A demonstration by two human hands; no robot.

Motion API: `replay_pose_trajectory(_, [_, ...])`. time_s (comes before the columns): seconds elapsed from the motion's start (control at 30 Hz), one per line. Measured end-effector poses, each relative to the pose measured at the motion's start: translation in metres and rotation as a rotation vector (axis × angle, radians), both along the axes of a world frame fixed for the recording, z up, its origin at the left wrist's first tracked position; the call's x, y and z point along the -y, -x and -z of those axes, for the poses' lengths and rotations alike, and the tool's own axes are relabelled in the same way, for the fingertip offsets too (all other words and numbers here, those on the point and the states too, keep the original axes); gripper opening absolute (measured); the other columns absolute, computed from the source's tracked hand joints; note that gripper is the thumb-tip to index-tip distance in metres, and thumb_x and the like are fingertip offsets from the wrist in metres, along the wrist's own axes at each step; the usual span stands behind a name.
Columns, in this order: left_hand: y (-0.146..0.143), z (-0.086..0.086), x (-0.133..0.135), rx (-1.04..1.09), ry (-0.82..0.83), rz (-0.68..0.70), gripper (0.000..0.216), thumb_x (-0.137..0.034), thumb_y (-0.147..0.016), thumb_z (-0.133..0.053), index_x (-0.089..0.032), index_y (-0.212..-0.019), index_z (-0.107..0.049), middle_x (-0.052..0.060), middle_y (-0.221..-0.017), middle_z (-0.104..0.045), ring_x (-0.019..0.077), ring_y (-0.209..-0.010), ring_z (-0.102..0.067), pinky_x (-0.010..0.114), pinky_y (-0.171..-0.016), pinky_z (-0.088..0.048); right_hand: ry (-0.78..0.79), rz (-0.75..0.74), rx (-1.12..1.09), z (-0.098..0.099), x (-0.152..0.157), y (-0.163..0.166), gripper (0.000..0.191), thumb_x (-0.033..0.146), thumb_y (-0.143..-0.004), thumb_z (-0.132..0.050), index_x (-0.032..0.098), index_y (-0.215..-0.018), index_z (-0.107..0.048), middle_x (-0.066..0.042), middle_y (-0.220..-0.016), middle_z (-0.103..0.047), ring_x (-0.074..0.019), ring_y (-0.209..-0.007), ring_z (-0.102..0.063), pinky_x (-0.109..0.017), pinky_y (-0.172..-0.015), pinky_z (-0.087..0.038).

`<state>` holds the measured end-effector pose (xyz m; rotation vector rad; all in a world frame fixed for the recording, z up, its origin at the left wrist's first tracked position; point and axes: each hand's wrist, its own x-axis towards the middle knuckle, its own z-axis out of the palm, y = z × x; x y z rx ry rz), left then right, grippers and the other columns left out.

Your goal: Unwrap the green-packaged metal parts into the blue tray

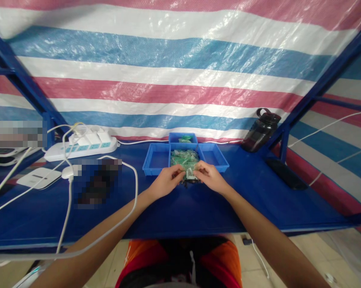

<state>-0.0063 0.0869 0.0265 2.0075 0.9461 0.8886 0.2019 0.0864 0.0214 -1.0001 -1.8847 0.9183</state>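
Note:
My left hand (168, 182) and my right hand (211, 177) meet at the front of the middle blue bin. Between their pinched fingertips is a small greenish clear plastic bag (190, 173) with a pale patch on it; its contents are too small to make out. Behind it, more green plastic bags (184, 156) fill the middle bin. A left blue bin (157, 159) and a right blue bin (213, 157) flank that one. The back blue bin (174, 139) holds a few green pieces (185, 139).
A white power strip (87, 149) with plugs stands at the back left. White cables (136, 188) loop across the blue table (180, 216) and over my left forearm. A dark bottle (261, 130) and a black flat object (286, 173) are on the right. Striped sheeting hangs behind.

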Motion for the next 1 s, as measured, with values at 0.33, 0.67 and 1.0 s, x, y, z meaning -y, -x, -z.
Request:
replay_pose_trajectory(0.33, [-0.0003, -0.0004, -0.0001, 0.052, 0.074, -0.049, 0.025, -0.040, -0.089, -0.048, -0.017, -0.093, -0.057, -0.003, -0.062, -0.061, 0.0104, -0.050, -0.055, 0.019, -0.049, -0.044, -0.023, 0.049, 0.056, 0.0002, -0.0047, -0.0055, 0.014, 0.033, -0.084, -0.056, 0.019, -0.084, -0.055, 0.005, -0.056, -0.050, -0.0099, -0.050, -0.046, -0.022, -0.048, -0.034])
replay_pose_trajectory(0.67, [0.0021, -0.0026, -0.0002, 0.043, 0.021, -0.072, 0.033, -0.042, -0.092, -0.043, -0.016, -0.092, -0.063, -0.001, -0.067, -0.061, 0.0094, -0.050, -0.054, 0.019, -0.048, -0.044, 0.104, -0.002, -0.088, -0.0024, -0.0037, -0.0054, 0.011, 0.021, -0.081, -0.047, 0.017, -0.082, -0.057, 0.002, -0.067, -0.057, -0.0091, -0.051, -0.054, -0.022, -0.049, -0.045])
replay_pose_trajectory(1.0, [-0.0003, 0.0039, -0.0027, -0.025, -0.108, -0.088, 0.024, -0.027, -0.083, -0.059, -0.018, -0.105, -0.060, -0.001, -0.076, -0.063, 0.0094, -0.058, -0.056, 0.019, -0.055, -0.045, 0.097, 0.013, -0.051, 0.0001, -0.0026, -0.0036, 0.023, 0.034, -0.077, -0.066, 0.018, -0.091, -0.057, 0.001, -0.071, -0.059, -0.0115, -0.058, -0.055, -0.023, -0.052, -0.045])
